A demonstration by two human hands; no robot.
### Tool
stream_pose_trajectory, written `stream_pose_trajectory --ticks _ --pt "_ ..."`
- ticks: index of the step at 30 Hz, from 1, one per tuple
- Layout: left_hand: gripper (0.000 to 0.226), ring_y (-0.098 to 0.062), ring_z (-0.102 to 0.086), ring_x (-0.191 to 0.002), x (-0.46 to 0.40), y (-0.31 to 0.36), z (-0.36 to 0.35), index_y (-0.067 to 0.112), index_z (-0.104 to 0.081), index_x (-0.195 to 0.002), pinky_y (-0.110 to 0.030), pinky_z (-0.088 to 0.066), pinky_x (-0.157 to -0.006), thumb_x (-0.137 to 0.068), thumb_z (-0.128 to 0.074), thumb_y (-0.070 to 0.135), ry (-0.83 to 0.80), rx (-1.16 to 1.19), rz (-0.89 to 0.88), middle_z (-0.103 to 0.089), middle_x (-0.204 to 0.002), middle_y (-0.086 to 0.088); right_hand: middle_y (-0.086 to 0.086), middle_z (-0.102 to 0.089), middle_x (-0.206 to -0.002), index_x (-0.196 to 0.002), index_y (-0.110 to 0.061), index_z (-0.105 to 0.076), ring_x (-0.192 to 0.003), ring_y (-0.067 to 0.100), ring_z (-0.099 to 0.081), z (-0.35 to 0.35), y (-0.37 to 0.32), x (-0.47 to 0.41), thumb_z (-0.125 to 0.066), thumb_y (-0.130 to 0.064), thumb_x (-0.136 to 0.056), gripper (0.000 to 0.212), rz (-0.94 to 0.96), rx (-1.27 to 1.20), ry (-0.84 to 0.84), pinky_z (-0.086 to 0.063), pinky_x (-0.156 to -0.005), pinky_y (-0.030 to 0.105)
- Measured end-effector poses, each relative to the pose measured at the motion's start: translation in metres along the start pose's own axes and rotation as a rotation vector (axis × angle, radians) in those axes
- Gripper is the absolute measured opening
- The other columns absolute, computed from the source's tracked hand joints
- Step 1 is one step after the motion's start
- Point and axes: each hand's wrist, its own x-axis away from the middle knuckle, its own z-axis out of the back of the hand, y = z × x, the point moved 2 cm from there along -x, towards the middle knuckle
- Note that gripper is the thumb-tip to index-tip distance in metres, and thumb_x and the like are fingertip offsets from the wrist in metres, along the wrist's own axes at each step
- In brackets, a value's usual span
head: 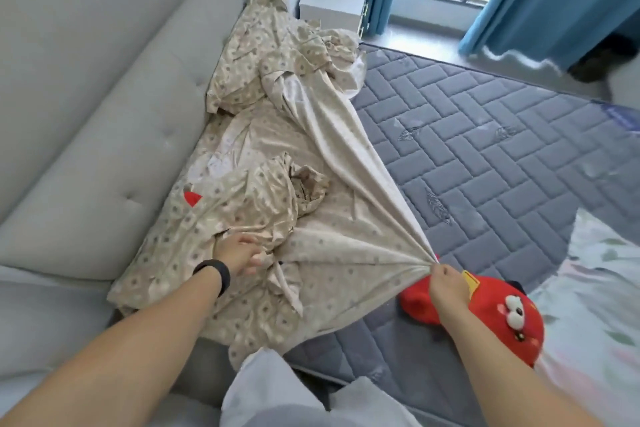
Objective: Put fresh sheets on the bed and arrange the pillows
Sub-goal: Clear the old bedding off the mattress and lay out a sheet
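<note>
One beige dotted sheet lies crumpled on the grey quilted mattress, along its headboard side. My right hand pinches a gathered corner, drawing a taut fold that runs from the far mattress end toward me. My left hand grips another bunch, nearer the headboard. One red plush toy sits on the mattress under my right wrist.

Bare bed with bedding heaped at its head

The grey quilted mattress lies uncovered; a crumpled beige dotted sheet sprawls along the padded headboard, a red plush toy rests near the mattress's near edge, and a floral quilt covers its right side.
</note>
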Motion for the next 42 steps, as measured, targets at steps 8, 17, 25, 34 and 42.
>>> stream_pose_trajectory --ticks 8,17,25,34,42 --pt "0.010 -0.017 -0.060 -0.068 0.089 -0.039 -0.184 0.018 -0.060 -0.104 -0.028 -0.049 -0.058 -0.096 -0.056 0.014 -0.297 -0.309 -0.122 -0.060 -0.098 -0.006 0.023 -0.069 -0.105 -0.068 -0.012 -0.053 -0.102 0.038 -0.062 0.024 0.012 -0.021 -0.042 -0.019 -0.100 0.035 0.199 -0.017 -0.174 -0.033 -0.072 0.035" --pt "0.009 -0.016 -0.066 -0.070 0.125 -0.057 -0.230 0.019 -0.065 -0.095 -0.030 -0.052 -0.063 -0.093 -0.060 0.012 -0.400 -0.474 -0.186 -0.067 -0.098 -0.005 0.017 -0.073 -0.107 -0.087 -0.011 -0.071 -0.098 0.034 -0.065 0.042 0.086 -0.037 -0.049 -0.024 -0.090 0.026 0.018 -0.214 -0.257 -0.050 -0.084 0.040" --pt "0.012 -0.019 -0.065 -0.071 0.139 -0.042 -0.277 0.016 -0.065 -0.097 -0.026 -0.048 -0.063 -0.092 -0.058 0.008 -0.444 -0.580 -0.222 -0.067 -0.093 -0.005 0.018 -0.072 -0.095 -0.084 -0.011 -0.067 -0.068 0.027 -0.056 0.027 0.200 -0.046 -0.056 -0.023 -0.082 0.016 -0.275 -0.275 -0.304 -0.037 -0.054 0.031" --pt "0.013 -0.018 -0.065 -0.072 0.133 -0.056 -0.259 0.017 -0.064 -0.097 -0.026 -0.049 -0.061 -0.095 -0.053 0.010 -0.364 -0.526 -0.150 -0.069 -0.100 -0.005 0.005 -0.064 -0.080 -0.068 -0.020 -0.056 -0.075 0.026 -0.058 0.022 0.103 -0.036 -0.050 -0.022 -0.091 0.024 0.050 -0.205 -0.353 -0.043 -0.067 0.034" --pt "0.020 -0.019 -0.065 -0.073 0.099 -0.035 -0.154 0.012 -0.064 -0.106 -0.022 -0.050 -0.054 -0.100 -0.045 0.011 -0.198 -0.172 -0.121 -0.070 -0.105 -0.007 0.005 -0.062 -0.076 -0.081 -0.006 -0.062 -0.069 0.019 -0.055 -0.048 -0.032 0.011 -0.055 -0.022 -0.091 0.020 0.276 -0.225 -0.521 -0.045 -0.064 0.036"
